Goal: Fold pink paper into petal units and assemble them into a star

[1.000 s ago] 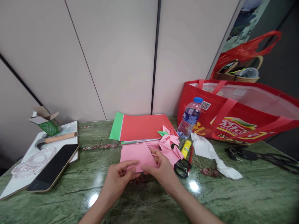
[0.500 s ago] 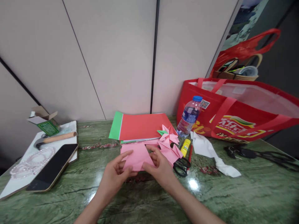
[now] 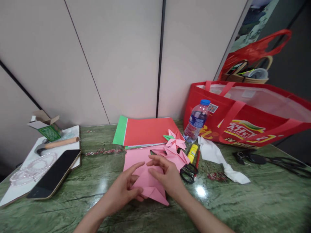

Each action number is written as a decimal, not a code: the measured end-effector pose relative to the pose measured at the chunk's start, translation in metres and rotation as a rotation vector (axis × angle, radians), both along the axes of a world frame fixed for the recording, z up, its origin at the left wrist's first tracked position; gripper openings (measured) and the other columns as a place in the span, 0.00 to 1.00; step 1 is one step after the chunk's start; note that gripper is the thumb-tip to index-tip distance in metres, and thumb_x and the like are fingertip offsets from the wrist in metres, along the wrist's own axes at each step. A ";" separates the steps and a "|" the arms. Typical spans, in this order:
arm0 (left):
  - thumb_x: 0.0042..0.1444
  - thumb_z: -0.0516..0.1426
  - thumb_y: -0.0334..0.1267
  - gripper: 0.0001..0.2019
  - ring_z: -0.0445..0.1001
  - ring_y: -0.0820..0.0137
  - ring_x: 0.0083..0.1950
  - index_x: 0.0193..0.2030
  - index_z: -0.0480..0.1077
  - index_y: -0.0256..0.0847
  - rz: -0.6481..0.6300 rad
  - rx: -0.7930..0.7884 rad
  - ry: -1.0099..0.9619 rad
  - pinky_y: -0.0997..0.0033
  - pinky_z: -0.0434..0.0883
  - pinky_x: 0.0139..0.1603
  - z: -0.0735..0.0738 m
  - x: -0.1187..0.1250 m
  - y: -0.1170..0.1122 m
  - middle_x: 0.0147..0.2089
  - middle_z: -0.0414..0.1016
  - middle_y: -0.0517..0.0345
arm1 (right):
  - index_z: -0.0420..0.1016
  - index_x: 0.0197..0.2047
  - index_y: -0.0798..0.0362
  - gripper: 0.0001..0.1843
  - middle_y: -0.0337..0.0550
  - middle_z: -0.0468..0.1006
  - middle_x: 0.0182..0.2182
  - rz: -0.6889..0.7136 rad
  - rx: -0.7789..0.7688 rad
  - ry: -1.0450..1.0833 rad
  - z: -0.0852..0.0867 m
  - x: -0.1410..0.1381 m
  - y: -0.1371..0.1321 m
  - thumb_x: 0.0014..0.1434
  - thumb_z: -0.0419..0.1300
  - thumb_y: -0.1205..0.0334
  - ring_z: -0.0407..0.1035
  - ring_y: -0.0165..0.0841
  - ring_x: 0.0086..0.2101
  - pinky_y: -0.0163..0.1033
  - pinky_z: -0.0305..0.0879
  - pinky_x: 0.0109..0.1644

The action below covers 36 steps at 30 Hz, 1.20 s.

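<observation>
Folded pink paper: it is between your two hands, over the near part of the pink sheets, one corner pointing toward you and to the right.
Left hand: your thumb and lower fingers pinch the paper's left edge; your index finger stands apart.
Right hand: your fingers are bent, with a gap to the thumb; if they touch the paper, I cannot tell.
Hidden: your right hand covers part of the paper; the blades of the scissors cannot be seen; the right edge cuts off the red bag.
Counter: green, veined, shiny; behind it stand pale wall panels.
Writing: the bag carries large white Chinese characters and a square code; the label on the bottle is too small to read.
</observation>
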State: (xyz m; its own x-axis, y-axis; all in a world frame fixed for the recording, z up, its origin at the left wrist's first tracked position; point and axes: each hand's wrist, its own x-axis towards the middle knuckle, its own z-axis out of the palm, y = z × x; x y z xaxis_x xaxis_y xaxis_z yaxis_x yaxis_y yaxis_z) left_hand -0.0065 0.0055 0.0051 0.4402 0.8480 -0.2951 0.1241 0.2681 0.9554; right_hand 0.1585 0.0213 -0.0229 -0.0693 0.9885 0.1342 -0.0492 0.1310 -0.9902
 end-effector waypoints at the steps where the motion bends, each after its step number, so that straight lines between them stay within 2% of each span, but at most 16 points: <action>1: 0.42 0.60 0.33 0.35 0.71 0.73 0.26 0.59 0.53 0.42 0.044 0.026 0.000 0.66 0.73 0.31 0.000 0.000 0.001 0.24 0.66 0.67 | 0.71 0.41 0.56 0.17 0.44 0.76 0.31 -0.011 -0.002 -0.019 0.000 0.000 0.000 0.45 0.60 0.67 0.70 0.35 0.34 0.41 0.64 0.41; 3: 0.41 0.61 0.34 0.34 0.70 0.74 0.24 0.57 0.56 0.41 0.146 0.070 0.015 0.66 0.73 0.30 0.000 -0.001 0.004 0.25 0.67 0.66 | 0.73 0.38 0.57 0.13 0.43 0.74 0.28 -0.038 -0.015 -0.036 0.001 -0.001 -0.001 0.46 0.59 0.66 0.69 0.33 0.31 0.39 0.65 0.37; 6: 0.41 0.61 0.37 0.36 0.71 0.73 0.23 0.58 0.53 0.39 0.286 0.089 0.030 0.67 0.72 0.27 0.000 -0.003 0.008 0.34 0.73 0.57 | 0.74 0.37 0.57 0.13 0.41 0.73 0.26 -0.041 -0.009 -0.067 0.001 -0.002 -0.001 0.46 0.58 0.66 0.67 0.31 0.28 0.36 0.64 0.32; 8: 0.40 0.62 0.38 0.37 0.71 0.73 0.23 0.58 0.52 0.39 0.371 0.121 0.029 0.68 0.71 0.26 -0.001 -0.004 0.010 0.39 0.73 0.52 | 0.74 0.35 0.57 0.11 0.40 0.73 0.25 -0.033 0.004 -0.104 0.000 -0.003 -0.001 0.47 0.57 0.67 0.65 0.30 0.26 0.35 0.62 0.30; 10: 0.39 0.62 0.38 0.36 0.70 0.74 0.24 0.57 0.53 0.39 0.441 0.171 0.031 0.71 0.70 0.26 -0.002 -0.004 0.011 0.41 0.73 0.51 | 0.74 0.32 0.56 0.08 0.41 0.73 0.26 -0.024 0.001 -0.121 -0.001 -0.004 -0.001 0.47 0.57 0.67 0.65 0.30 0.26 0.34 0.62 0.29; 13: 0.38 0.63 0.38 0.35 0.69 0.75 0.26 0.55 0.56 0.38 0.509 0.196 0.031 0.74 0.68 0.27 -0.004 -0.004 0.012 0.37 0.73 0.54 | 0.73 0.30 0.57 0.06 0.41 0.74 0.27 -0.002 -0.030 -0.105 -0.002 -0.004 -0.001 0.46 0.58 0.66 0.66 0.29 0.26 0.34 0.62 0.30; 16: 0.37 0.63 0.38 0.35 0.68 0.75 0.25 0.54 0.57 0.38 0.504 0.161 0.012 0.75 0.66 0.28 -0.005 -0.003 0.010 0.28 0.71 0.62 | 0.71 0.30 0.57 0.06 0.41 0.73 0.27 0.006 -0.042 -0.085 -0.004 -0.005 -0.001 0.46 0.59 0.66 0.67 0.30 0.27 0.34 0.64 0.31; 18: 0.37 0.63 0.39 0.32 0.64 0.76 0.22 0.52 0.60 0.37 0.476 0.147 0.025 0.77 0.64 0.26 -0.004 -0.001 0.008 0.21 0.65 0.68 | 0.70 0.31 0.57 0.06 0.41 0.73 0.27 -0.007 -0.043 -0.069 -0.005 -0.005 -0.001 0.46 0.59 0.66 0.68 0.30 0.28 0.35 0.65 0.32; 20: 0.39 0.62 0.41 0.22 0.59 0.78 0.20 0.42 0.66 0.36 0.427 0.128 0.057 0.78 0.61 0.24 -0.003 0.002 0.007 0.17 0.58 0.71 | 0.70 0.32 0.57 0.08 0.42 0.74 0.28 -0.031 -0.044 -0.053 -0.007 -0.005 0.000 0.45 0.59 0.65 0.68 0.31 0.29 0.35 0.65 0.33; 22: 0.40 0.61 0.44 0.14 0.55 0.79 0.19 0.27 0.65 0.36 0.354 0.098 0.080 0.78 0.58 0.22 -0.003 0.004 0.005 0.16 0.53 0.71 | 0.70 0.34 0.57 0.09 0.43 0.74 0.28 -0.056 -0.038 -0.045 -0.008 -0.005 0.000 0.46 0.59 0.64 0.69 0.32 0.30 0.36 0.66 0.33; 24: 0.40 0.60 0.47 0.16 0.53 0.79 0.19 0.19 0.59 0.37 0.303 0.078 0.092 0.78 0.57 0.22 -0.004 0.005 0.005 0.16 0.51 0.70 | 0.71 0.35 0.56 0.10 0.44 0.75 0.29 -0.060 -0.027 -0.061 -0.007 -0.005 0.000 0.47 0.59 0.63 0.69 0.33 0.30 0.37 0.66 0.33; 28: 0.41 0.59 0.49 0.18 0.53 0.78 0.20 0.18 0.58 0.38 0.293 0.059 0.088 0.77 0.58 0.23 -0.004 0.005 0.004 0.18 0.51 0.69 | 0.73 0.33 0.56 0.08 0.44 0.76 0.29 -0.055 0.020 -0.139 -0.003 -0.005 -0.002 0.50 0.57 0.62 0.69 0.34 0.30 0.37 0.66 0.33; 31: 0.42 0.59 0.48 0.19 0.49 0.79 0.20 0.18 0.55 0.39 0.263 0.052 0.087 0.78 0.57 0.22 -0.003 0.005 0.003 0.18 0.48 0.70 | 0.74 0.32 0.55 0.07 0.44 0.76 0.28 -0.086 0.077 -0.238 -0.001 -0.005 -0.004 0.50 0.57 0.63 0.69 0.33 0.28 0.36 0.65 0.30; 36: 0.43 0.57 0.48 0.20 0.45 0.79 0.21 0.17 0.51 0.40 0.227 0.079 0.118 0.79 0.53 0.21 -0.005 0.005 0.003 0.18 0.43 0.70 | 0.73 0.30 0.53 0.05 0.42 0.74 0.26 -0.092 0.280 -0.417 -0.003 -0.003 -0.008 0.51 0.56 0.68 0.68 0.32 0.27 0.35 0.64 0.28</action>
State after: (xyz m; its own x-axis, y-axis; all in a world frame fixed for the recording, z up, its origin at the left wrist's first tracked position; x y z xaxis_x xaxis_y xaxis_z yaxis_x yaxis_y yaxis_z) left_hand -0.0010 0.0083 0.0004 0.2029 0.9434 -0.2623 0.1813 0.2270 0.9569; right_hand 0.1555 0.0129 -0.0255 -0.0883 0.9230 0.3746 0.3669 0.3798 -0.8492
